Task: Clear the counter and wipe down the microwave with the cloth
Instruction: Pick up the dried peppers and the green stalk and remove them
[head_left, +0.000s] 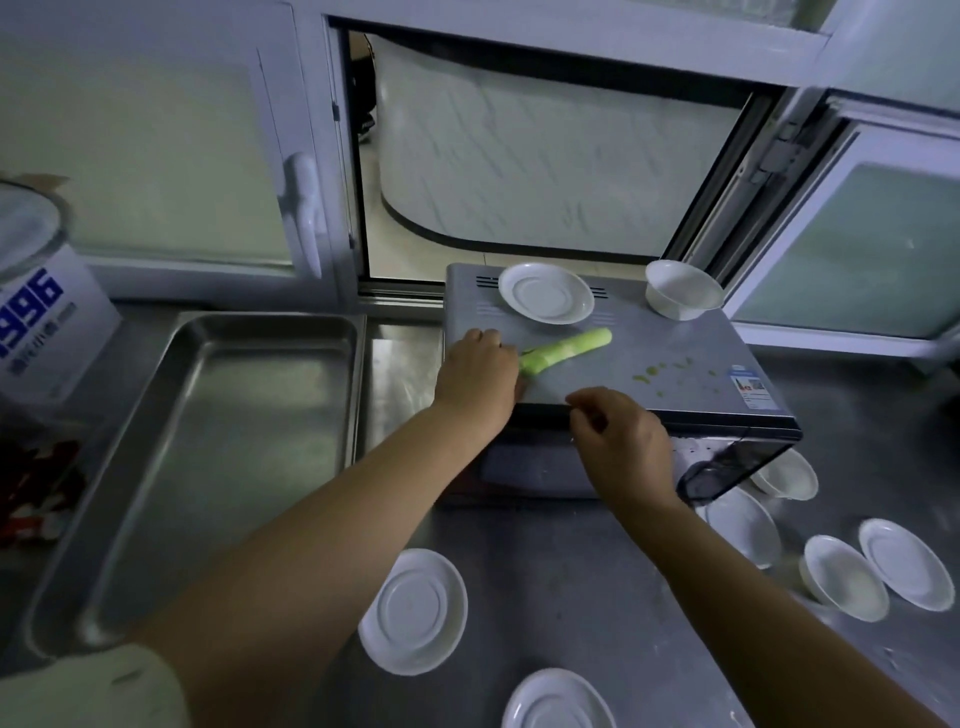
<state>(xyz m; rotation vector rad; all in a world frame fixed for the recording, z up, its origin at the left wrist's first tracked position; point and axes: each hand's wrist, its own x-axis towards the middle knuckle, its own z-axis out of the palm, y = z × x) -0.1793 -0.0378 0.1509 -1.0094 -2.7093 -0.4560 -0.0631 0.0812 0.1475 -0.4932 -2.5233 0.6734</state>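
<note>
Microwave (649, 364), top panel: white saucer (545, 292), white bowl (681, 288), green stalk (569, 349). Left hand (478, 374) grips the stalk's near end. Right hand (621, 439) hovers over the front edge, fingers loosely curled, holding nothing.

1. The left hand (478, 376) covers the near end of the green stalk (566, 349) on the microwave (649, 364), so its grip cannot be told.
2. The microwave's front hides part of two white dishes (748, 525) beside its right corner.
3. The sticker (750, 387) on the microwave's top is too small to read.
4. Left of the microwave, the white tub (36, 291) is cut off by the frame edge.
</note>
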